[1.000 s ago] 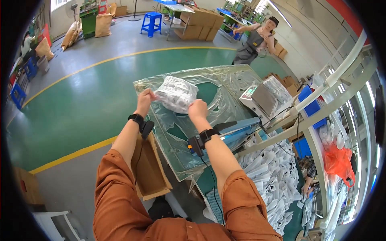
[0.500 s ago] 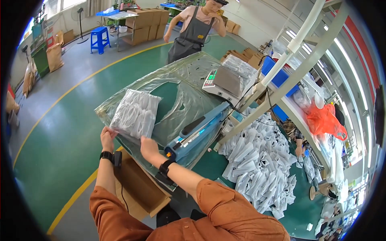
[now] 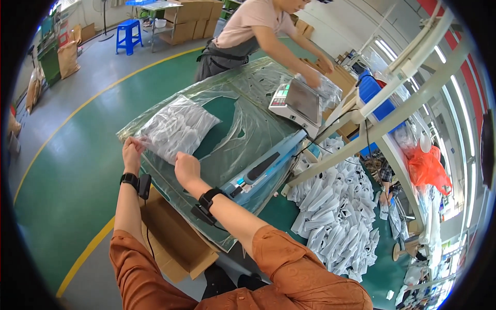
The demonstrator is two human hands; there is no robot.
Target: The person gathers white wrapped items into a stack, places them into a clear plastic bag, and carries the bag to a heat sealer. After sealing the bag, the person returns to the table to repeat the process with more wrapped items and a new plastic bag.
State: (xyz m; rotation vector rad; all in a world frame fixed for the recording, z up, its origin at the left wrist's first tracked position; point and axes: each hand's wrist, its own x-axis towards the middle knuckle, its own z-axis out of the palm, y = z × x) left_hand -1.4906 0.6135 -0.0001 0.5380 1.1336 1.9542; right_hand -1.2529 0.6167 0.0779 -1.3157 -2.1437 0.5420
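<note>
While its near edge is held at both ends, a clear plastic bag of whitish pieces lies spread out

Leftmost, the person's bare left hand is clamped on the bag's near left corner, thumb and fingers pressed together over the film. The bag is at the left end of a green table covered in clear sheeting; whether its near edge is raised, I cannot tell. Below that edge stands an open brown cardboard box. The bare right hand is closed on the near right corner, knuckles up, fingertips hidden.

To hold it well, both hands should probably grip film alone and pull evenly, so the edge lies straight and the pieces sit back from it; a hard tug could tear thin film.

Farther right, a long blue bar-shaped device with a black handle slants near the right wrist, best given some clearance. Next come a white scale with a grey platform, a co-worker's bare hand just beyond it, and a heap of slim white packets.
</note>
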